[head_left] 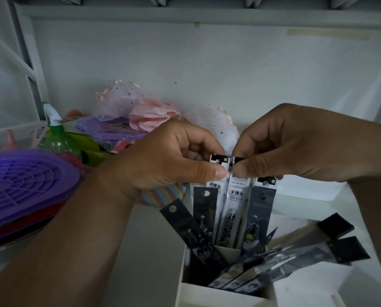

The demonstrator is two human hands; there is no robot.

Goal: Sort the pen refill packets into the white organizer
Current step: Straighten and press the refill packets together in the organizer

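The white organizer (220, 294) stands at the bottom centre, with several pen refill packets in its compartments. My left hand (171, 156) pinches the top of a white refill packet (217, 188) that stands upright in the organizer. Beside it, my right hand (291, 142) pinches the top of a second white refill packet (236, 196). Dark refill packets (259, 216) stand next to them. One dark packet (189, 229) leans left, and several more (295, 255) lie tilted to the right over the organizer's edge.
A purple plastic lid (23, 182) on stacked plates sits at the left. Behind it are a green bottle (56, 138), pink tulle bags (140, 111) and a striped container (160, 194). A white wall and a shelf frame (27, 56) close the back.
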